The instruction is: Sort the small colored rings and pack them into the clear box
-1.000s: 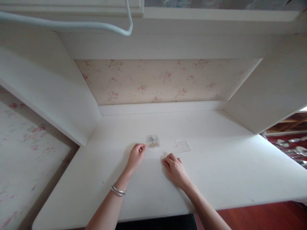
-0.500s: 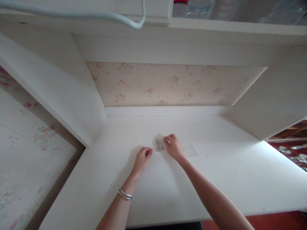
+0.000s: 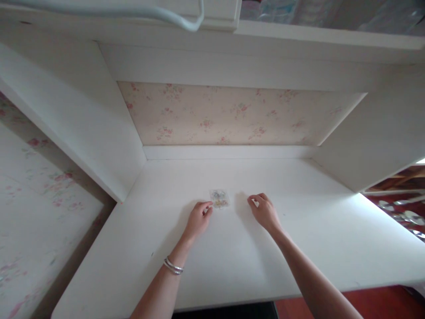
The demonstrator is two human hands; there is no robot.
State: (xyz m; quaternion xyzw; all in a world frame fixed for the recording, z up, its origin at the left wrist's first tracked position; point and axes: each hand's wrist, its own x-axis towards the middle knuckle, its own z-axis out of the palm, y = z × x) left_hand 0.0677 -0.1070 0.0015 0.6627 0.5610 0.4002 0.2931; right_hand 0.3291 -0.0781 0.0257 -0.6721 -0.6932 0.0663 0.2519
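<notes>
**Inspector:** Visibility first. What can't be made out?

**Assistant:** Contents of the small clear packet [image 3: 219,198] are too small to read; only specks of yellow and blue show through it. Under the right hand [image 3: 264,211] the table is covered, so whether anything lies beneath the palm cannot be told. Both forearms are cut off by the bottom edge. Items on the upper shelf [image 3: 328,40] are cropped by the top edge and blurred.

**Inspector:** Position of the packet?

**Assistant:** Flat on the white table [image 3: 232,261], near the middle, just ahead of the left hand [image 3: 198,218].

**Inspector:** State of each grip?

**Assistant:** Left hand rests on the table, fingers curled, with thumb and forefinger tips drawn together at the packet's near left corner; whether they pinch it or merely touch it cannot be told. Right hand sits to the right of the packet, apart from it, fingers bent downward onto the surface; whether they are pinching anything cannot be told.

**Inspector:** Anything worn?

**Assistant:** Silver bangles [image 3: 173,266] on the left wrist.

**Inspector:** Surface and room?

**Assistant:** Table is set in a white alcove with sloping side panels and a floral papered back wall [image 3: 229,115]. A pale cable [image 3: 159,13] loops across the top left. Floral wallpaper continues at far left; reddish flooring [image 3: 381,299] shows at lower right.
</notes>
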